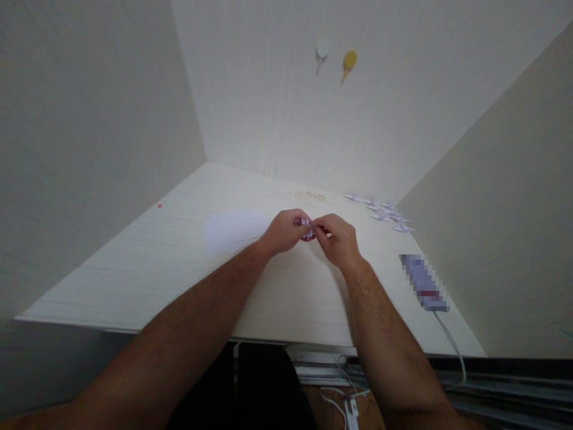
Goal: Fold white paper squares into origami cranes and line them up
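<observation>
A small folded piece of white paper (307,229) is held between my two hands above the middle of the white table. My left hand (289,230) is closed round it, with the fingers behind and the thumb in front. From the right, my right hand (335,236) pinches its edge between thumb and fingertips. Most of the folded paper is hidden by the fingers, so its exact shape cannot be made out. Left of my left hand lies a stack or sheet of white paper (233,230), flat on the table.
Several folded white paper figures (385,212) sit at the back right. A pixelated phone-like device (424,283) with a cable (452,340) lies near the right wall. Walls enclose the table (156,269) on three sides. White and yellow hooks (350,59) hang on the back wall.
</observation>
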`<state>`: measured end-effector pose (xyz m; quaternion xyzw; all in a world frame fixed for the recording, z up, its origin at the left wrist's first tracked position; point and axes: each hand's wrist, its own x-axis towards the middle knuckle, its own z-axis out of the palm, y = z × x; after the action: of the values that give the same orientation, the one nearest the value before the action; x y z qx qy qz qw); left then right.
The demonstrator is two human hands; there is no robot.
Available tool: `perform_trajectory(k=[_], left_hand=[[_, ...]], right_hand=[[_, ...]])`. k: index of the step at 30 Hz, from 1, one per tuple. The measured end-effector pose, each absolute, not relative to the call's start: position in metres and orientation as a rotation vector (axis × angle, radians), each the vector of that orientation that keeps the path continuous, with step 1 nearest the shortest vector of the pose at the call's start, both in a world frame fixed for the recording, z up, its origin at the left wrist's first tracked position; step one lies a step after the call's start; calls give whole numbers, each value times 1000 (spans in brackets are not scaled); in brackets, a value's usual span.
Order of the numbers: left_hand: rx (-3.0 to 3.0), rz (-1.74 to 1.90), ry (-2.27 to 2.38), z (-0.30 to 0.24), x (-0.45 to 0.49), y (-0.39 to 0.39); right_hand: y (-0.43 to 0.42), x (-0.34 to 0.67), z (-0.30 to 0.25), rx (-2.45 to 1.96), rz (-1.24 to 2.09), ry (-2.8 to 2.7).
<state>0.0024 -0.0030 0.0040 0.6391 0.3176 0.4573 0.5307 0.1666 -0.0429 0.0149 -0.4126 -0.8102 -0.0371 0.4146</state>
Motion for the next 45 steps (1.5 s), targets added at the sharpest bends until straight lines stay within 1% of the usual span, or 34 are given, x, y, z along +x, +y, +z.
perform_trajectory(k=[11, 20, 25, 33, 45], left_hand=[[1649, 1111, 773, 3, 3, -3], [1747, 1162, 797, 4, 1, -5], [1943, 1235, 877, 5, 0, -6], [2058, 1314, 862, 9, -1, -9], [2046, 1289, 839, 5, -1, -8]], right_hand=[[-43, 166, 16, -1076, -137, -2029], [-43, 163, 12, -1178, -19, -1893], [-44, 161, 13, -1185, 18, -1847], [-44, 160, 15, -1199, -8, -1843], [-46, 154, 16, -1272, 307, -1608]])
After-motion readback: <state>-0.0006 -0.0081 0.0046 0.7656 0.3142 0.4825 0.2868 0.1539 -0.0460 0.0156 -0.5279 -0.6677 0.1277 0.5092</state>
